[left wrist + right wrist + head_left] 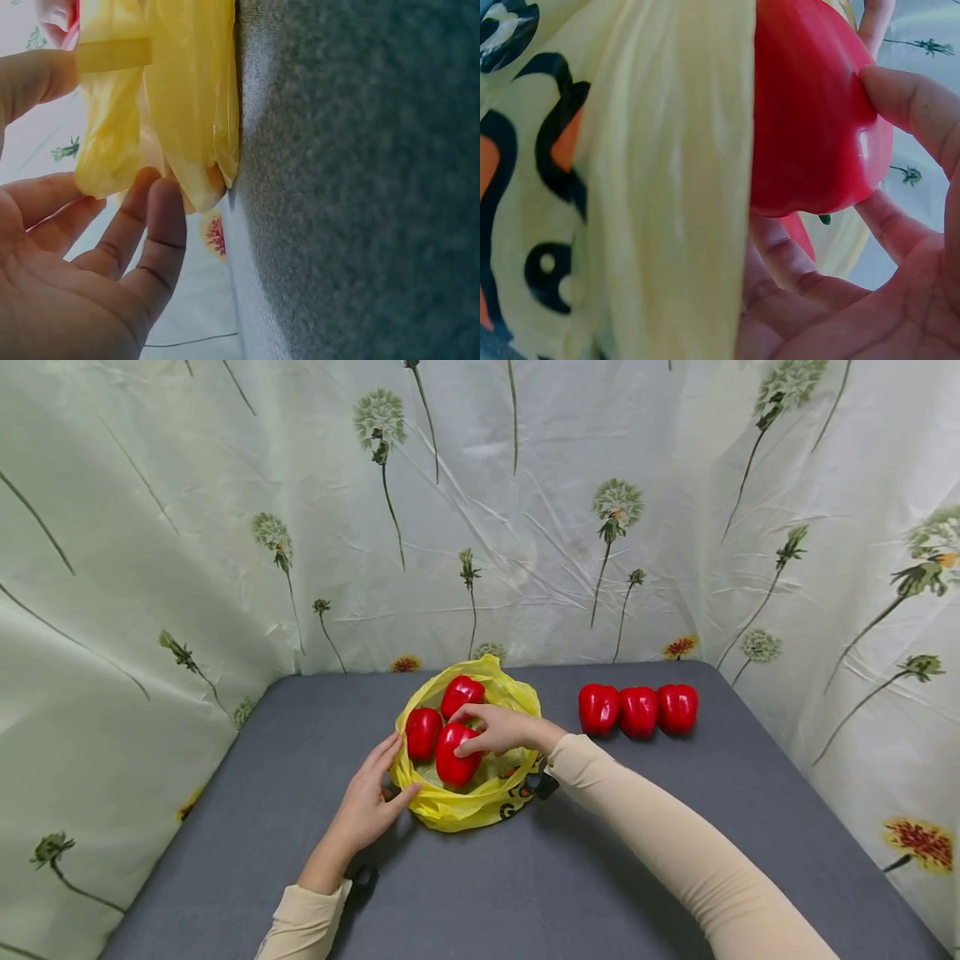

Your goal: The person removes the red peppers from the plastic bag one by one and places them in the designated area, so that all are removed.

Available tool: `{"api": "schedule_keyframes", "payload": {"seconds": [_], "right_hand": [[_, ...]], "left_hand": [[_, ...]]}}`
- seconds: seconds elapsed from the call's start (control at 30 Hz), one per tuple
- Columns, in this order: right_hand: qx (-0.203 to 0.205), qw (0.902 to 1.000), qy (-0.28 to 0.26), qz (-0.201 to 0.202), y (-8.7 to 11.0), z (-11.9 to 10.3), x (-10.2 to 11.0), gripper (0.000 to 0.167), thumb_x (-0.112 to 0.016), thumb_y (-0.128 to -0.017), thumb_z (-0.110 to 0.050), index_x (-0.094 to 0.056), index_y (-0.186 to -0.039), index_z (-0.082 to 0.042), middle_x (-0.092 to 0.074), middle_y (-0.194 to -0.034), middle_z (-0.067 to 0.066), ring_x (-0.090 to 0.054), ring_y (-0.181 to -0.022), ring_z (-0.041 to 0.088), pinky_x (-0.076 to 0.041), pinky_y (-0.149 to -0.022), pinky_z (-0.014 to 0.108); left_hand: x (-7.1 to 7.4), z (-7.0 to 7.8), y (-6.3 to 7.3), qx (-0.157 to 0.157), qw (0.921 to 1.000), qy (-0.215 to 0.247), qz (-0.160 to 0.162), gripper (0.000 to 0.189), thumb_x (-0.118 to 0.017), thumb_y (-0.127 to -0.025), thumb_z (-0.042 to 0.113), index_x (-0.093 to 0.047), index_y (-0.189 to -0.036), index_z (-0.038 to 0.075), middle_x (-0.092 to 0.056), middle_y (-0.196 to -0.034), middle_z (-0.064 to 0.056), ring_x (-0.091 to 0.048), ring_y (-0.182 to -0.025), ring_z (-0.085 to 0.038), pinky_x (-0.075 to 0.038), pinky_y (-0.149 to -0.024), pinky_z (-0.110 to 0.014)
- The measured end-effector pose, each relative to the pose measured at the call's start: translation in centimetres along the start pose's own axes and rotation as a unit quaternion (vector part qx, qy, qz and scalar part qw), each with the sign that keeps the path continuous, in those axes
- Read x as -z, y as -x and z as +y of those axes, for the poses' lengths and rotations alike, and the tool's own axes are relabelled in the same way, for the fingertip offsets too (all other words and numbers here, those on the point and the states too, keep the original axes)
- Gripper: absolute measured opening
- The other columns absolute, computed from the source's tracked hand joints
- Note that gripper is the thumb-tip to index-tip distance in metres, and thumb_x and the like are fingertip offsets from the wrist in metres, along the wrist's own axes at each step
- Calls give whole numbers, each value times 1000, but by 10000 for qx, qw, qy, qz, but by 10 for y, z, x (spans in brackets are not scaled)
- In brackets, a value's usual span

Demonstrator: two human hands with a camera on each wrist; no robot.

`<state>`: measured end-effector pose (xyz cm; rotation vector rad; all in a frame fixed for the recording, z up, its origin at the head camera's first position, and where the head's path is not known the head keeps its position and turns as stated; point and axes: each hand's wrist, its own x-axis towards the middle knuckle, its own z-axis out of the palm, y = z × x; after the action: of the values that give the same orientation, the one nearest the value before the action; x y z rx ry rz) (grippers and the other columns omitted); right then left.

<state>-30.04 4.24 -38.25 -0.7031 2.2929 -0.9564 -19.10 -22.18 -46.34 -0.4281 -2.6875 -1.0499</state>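
My right hand grips a red bell pepper, thumb and fingers round its upper part, within the mouth of a yellow plastic bag. Two more red peppers, one on the left and one at the back, lie in the bag. In the right wrist view, the bag's wall partly covers the held pepper. My left hand rests against the bag's left side, thumb and fingers spread along the rim. The left wrist view shows its fingertips right at the yellow plastic.
Three red peppers stand in a row at the back right of the dark grey table. A pale curtain printed with dandelions hangs behind the table and along its sides.
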Motion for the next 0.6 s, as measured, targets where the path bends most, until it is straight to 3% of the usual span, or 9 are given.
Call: {"api": "schedule_keyframes", "payload": {"seconds": [0.17, 0.37, 0.6], "right_hand": [[37, 10000, -7, 56, 7, 0, 6, 60, -78, -97, -36, -55, -150, -19, -67, -124, 11, -64, -96, 19, -59, -87, 47], [166, 9997, -110, 121, 19, 2, 11, 58, -78, -97, -33, -55, -148, -17, -67, -108, 9, -64, -92, 31, -58, -83, 47], [107, 9991, -343, 232, 33, 11, 22, 57, -77, -98, -35, -56, -148, -21, -65, -118, 10, -63, -96, 24, -58, -88, 47]], "left_hand": [[1, 1, 1, -3, 9999, 1, 157, 85, -84, -95, 23, -41, -163, -1, -38, -173, -15, -61, -114, -28, -56, -72, -24], [2, 1, 2, 21, 9997, 50, 249, 85, -84, -95, 22, -40, -164, 1, -38, -173, -15, -60, -117, -29, -55, -72, -24], [2, 0, 1, 48, 9996, 44, 287, 84, -84, -95, 21, -41, -164, 1, -38, -173, -14, -60, -121, -31, -55, -73, -24]]}}
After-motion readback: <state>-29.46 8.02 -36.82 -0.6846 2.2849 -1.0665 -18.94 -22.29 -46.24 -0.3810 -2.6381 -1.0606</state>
